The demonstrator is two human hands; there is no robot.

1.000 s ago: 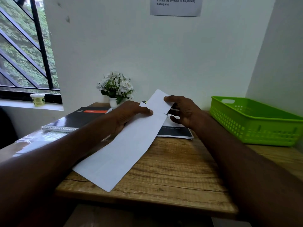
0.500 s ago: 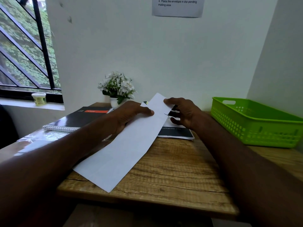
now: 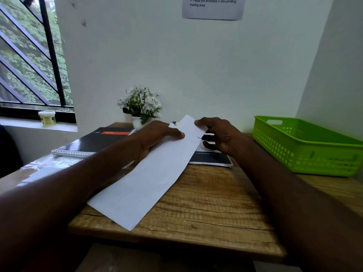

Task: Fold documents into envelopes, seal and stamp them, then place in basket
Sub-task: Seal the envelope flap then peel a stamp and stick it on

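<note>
Long white folded document (image 3: 149, 179) lies diagonally on wooden table (image 3: 212, 213), near end at the table's front edge, far end raised between both hands. Left hand (image 3: 157, 138) grasps its far left edge, thumb on top, fingers beneath. Right hand (image 3: 218, 134) pinches the far corner, fingers curled. Printed sheet (image 3: 212, 159) lies under right fingers. Green basket (image 3: 306, 148) well right of them, apart

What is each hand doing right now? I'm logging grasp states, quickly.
Left hand: holds the long white folded paper, thumb on top.
Right hand: pinches the paper's far end.
</note>
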